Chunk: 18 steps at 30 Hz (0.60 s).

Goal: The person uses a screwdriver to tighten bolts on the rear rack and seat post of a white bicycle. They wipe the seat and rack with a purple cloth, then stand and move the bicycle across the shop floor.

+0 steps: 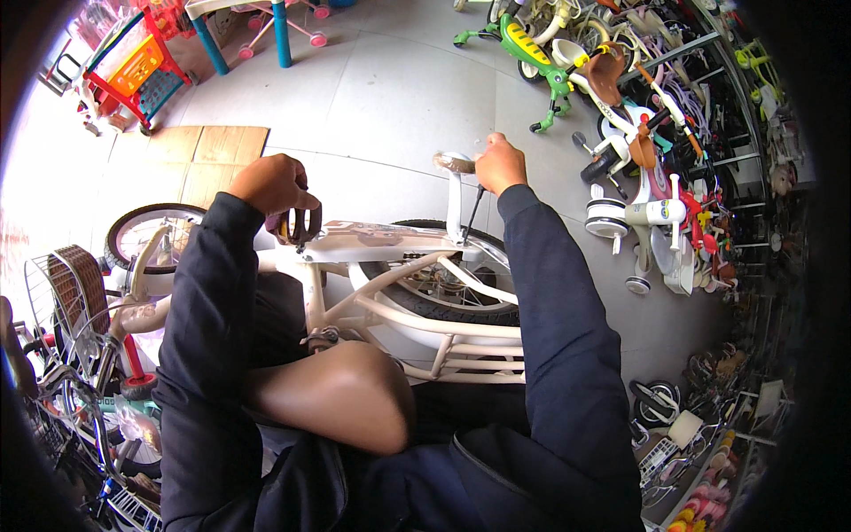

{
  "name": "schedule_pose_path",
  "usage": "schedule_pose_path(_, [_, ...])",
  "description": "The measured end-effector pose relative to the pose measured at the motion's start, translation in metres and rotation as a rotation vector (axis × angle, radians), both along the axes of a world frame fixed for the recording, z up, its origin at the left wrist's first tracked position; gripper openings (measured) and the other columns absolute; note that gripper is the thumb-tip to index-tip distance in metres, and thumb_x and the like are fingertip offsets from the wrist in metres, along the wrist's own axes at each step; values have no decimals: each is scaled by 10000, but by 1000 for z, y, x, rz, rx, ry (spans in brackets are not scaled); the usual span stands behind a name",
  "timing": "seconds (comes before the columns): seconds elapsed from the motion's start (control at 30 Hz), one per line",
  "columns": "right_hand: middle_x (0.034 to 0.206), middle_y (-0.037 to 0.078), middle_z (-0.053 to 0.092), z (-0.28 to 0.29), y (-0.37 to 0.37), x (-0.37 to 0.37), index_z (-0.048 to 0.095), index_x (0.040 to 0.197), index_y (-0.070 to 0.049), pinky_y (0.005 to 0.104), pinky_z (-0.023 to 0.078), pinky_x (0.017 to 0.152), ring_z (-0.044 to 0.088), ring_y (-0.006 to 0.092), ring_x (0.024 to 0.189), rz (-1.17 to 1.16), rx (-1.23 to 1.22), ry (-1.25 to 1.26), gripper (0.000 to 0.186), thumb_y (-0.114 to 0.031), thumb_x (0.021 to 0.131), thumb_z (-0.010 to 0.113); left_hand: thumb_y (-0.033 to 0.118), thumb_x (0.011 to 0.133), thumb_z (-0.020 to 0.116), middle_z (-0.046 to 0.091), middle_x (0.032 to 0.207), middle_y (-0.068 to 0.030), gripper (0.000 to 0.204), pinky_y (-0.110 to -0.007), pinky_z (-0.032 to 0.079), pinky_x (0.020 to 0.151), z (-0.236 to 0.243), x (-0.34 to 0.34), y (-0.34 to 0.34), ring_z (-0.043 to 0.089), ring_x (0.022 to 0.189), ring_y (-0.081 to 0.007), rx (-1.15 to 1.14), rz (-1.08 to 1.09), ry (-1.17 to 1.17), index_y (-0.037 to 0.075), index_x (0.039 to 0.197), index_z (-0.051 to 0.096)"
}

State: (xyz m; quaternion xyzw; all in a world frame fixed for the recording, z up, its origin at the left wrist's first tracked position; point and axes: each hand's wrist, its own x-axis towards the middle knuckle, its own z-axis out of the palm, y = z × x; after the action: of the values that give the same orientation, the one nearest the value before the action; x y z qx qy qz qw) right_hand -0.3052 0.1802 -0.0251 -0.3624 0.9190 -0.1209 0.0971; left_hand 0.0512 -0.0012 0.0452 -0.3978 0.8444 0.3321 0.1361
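A cream bicycle (pixel 390 288) with a brown saddle (pixel 328 395) is below me, its wheel (pixel 417 301) behind the frame. My left hand (pixel 275 186) is curled over a dark brown looped part (pixel 301 226) at the frame's upper bar, gripping it. On the right, my right hand (pixel 499 166) is closed around the top of a thin black rod (pixel 472 213), which slants down toward the frame. Beside that hand, a white upright bar (pixel 455 204) carries a brown, seemingly wrapped piece (pixel 450 161) at its top.
Cardboard (pixel 213 155) lies at the upper left, near a toy cart (pixel 133 66) and a table with teal legs (pixel 239 13). A green ride-on toy (pixel 532 62) and other ride-ons crowd the right, beside metal racking (pixel 722 115). More bicycles (pixel 89 399) stand at lower left.
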Motion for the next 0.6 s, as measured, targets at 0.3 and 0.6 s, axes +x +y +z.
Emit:
schedule_pose_path(0.3, [1051,124,665,27,16,0,536,1334,-56,395,606,701,716,229,863,-46,-326,-923,321,-76,1017,580,270,825,880,765,885,-170,368,-353,595,719,-1,1,-1,720,745,-271,-8,-11,9,-23,1009,754])
schedule_pose_path(0.6, [1009,160,748,-14,0,-2,621,1252,-37,399,585,864,746,320,965,9,-150,-86,319,-110,945,664,264,812,890,764,879,-170,374,-361,593,719,0,0,-1,722,749,-271,-15,-13,-6,-22,1011,754])
